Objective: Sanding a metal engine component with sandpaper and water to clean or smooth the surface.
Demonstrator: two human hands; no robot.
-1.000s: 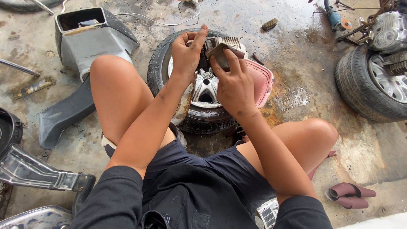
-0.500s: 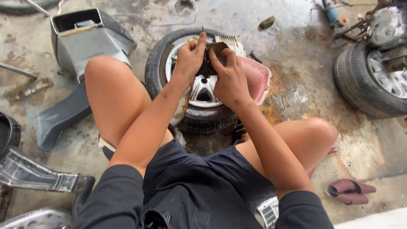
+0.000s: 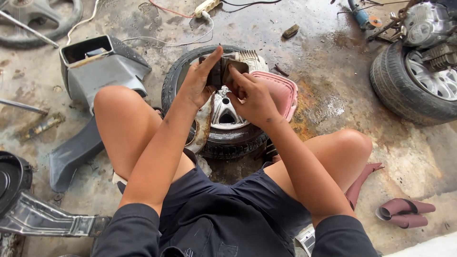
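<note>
I sit with knees apart over a small tyre on a silver alloy wheel [image 3: 223,119] lying flat on the concrete floor. My left hand [image 3: 199,81] and my right hand [image 3: 253,97] both grip a dark, greasy metal part [image 3: 223,71] held above the wheel. Its far end is a finned grey metal piece [image 3: 250,59]. My left fingers press its left side and my right fingers wrap its right side. A pink basin [image 3: 282,90] lies on the wheel's right edge, under my right hand.
A grey plastic motorcycle body panel [image 3: 95,71] lies at the left, another tyre with an engine [image 3: 419,81] at the right. Pink sandals [image 3: 404,212] lie at the lower right, a power strip [image 3: 205,7] and cables at the top, metal parts [image 3: 38,219] at lower left.
Both hands have stayed closed on the part above the wheel, shifting slightly as they work it. The camera view has shifted a little.
</note>
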